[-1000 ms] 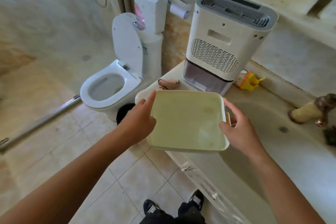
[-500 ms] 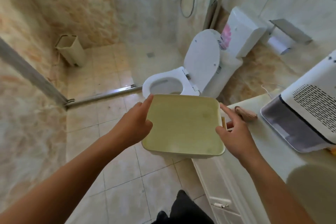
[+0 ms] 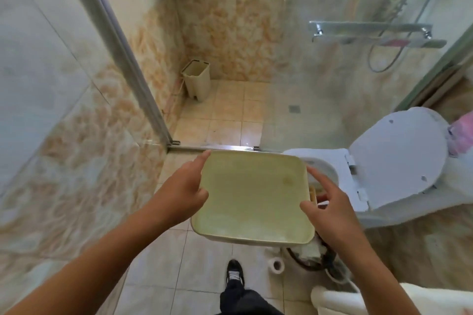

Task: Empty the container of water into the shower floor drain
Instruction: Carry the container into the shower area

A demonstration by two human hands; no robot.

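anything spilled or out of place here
No spill shows: the container is held level by the left hand and right hand. The one oddity is a toilet paper roll lying on the floor tiles by the toilet.

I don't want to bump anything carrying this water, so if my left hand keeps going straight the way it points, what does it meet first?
The left hand, holding the container, points toward the shower. Its way looks free over the door track onto the shower floor; the bin stands further in, though depth is unclear.
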